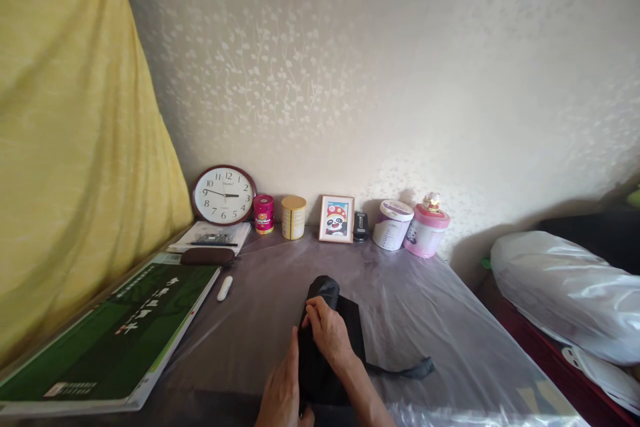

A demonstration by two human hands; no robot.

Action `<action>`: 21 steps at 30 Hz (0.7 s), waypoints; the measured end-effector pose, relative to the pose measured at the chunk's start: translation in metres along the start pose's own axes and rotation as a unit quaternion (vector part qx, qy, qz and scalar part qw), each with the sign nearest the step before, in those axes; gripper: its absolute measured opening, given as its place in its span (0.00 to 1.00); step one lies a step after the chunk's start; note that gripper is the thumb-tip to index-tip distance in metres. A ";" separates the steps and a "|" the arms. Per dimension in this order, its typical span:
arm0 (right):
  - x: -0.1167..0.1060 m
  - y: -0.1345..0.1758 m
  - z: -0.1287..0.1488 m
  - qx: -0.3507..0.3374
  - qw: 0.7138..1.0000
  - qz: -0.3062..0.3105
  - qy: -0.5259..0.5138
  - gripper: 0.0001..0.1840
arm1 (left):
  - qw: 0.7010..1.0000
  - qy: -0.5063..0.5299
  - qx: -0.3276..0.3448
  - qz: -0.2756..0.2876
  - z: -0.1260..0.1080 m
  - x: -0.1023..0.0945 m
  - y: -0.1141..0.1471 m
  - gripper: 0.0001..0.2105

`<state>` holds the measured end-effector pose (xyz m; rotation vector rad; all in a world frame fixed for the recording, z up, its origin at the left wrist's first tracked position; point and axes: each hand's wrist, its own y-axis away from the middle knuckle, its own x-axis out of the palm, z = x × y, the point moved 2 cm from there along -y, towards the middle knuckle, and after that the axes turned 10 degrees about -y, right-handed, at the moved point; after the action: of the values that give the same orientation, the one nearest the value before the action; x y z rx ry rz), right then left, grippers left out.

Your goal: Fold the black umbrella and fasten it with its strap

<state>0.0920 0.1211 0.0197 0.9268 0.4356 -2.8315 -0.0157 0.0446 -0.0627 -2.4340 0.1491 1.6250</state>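
Note:
A black folded fabric bundle (320, 360) lies at the table's near middle, its top end rounded and a loose flap (351, 320) spread to the right. From its right side a dark strap (413, 369) trails across the table. My right hand (327, 330) rests over the upper part, fingers curled and gripping the fabric. Along the lower left edge is my left hand (283, 383), fingers stretched up the side and thumb near the bottom, holding the bundle. Whatever is inside the folds is hidden.
On the left lie a green book (100, 340), a dark brown case (207, 256) and a small white object (225, 288). Along the wall stand a clock (225, 195), several tins, and a picture frame (337, 219). Right of the table is a white plastic bag (565, 287).

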 end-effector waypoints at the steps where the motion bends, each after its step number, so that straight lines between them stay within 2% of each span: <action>1: 0.000 0.001 0.002 -0.002 1.000 0.010 -0.002 0.12 | 1.000 0.006 0.000 -0.014 -0.001 -0.002 0.001 0.50; 3: 0.001 0.002 0.004 -0.003 1.000 0.021 0.007 0.11 | 1.000 0.011 0.003 -0.026 -0.002 -0.006 0.002 0.51; 5: 0.000 0.002 0.005 0.002 0.999 0.027 0.020 0.11 | 1.000 -0.001 0.009 -0.015 -0.002 -0.010 0.005 0.49; 9: -0.001 0.003 0.007 0.001 0.999 0.044 0.002 0.11 | 0.999 -0.047 -0.005 0.026 0.003 -0.016 0.010 0.38; 10: -0.001 0.004 0.007 -0.002 0.999 0.047 -0.004 0.11 | 0.998 -0.064 -0.014 0.014 0.003 -0.019 0.011 0.34; 12: -0.001 0.004 0.007 -0.005 0.999 0.050 -0.004 0.11 | 0.994 -0.097 -0.023 -0.048 0.001 -0.023 0.011 0.29; 14: 0.000 0.003 0.006 -0.007 0.999 0.050 0.006 0.11 | 0.989 -0.111 -0.003 -0.094 -0.004 -0.024 0.008 0.27; 18: 0.000 0.004 0.005 -0.013 0.999 0.050 0.013 0.11 | 0.994 -0.086 0.041 -0.053 -0.009 -0.004 -0.001 0.32; 21: -0.005 0.009 0.007 -0.050 0.997 0.062 -0.008 0.13 | 0.992 -0.073 0.028 -0.096 -0.007 0.014 -0.003 0.37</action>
<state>0.0939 0.1108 0.0261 0.8788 0.4950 -2.6764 -0.0037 0.0459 -0.0723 -2.2031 -0.0605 1.6794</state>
